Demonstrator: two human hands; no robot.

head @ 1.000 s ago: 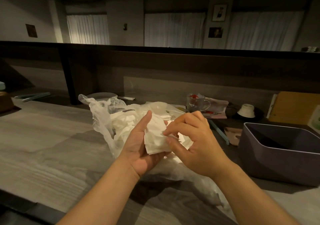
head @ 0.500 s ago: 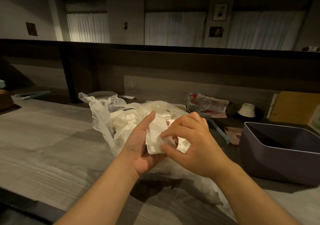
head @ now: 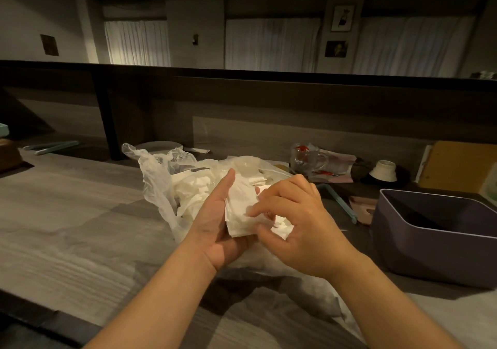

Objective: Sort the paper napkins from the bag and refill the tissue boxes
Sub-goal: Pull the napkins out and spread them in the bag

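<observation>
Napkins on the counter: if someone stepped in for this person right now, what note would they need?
Left hand: cradles a stack of napkins, thumb up.
Right hand: fingers pinch the stack's near edge.
Plastic bag: open on the counter behind the hands, loose napkins inside.
Purple box: to the right, appears empty.
Done: one stack gathered.
Left: sort the rest, fill the box.

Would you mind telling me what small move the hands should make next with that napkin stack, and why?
Probably square the stack: the left hand cradles the napkin stack above the plastic bag while the right hand pinches its uneven lower edge. Once aligned, it could go toward the purple bin, which stands open on the right.
</observation>
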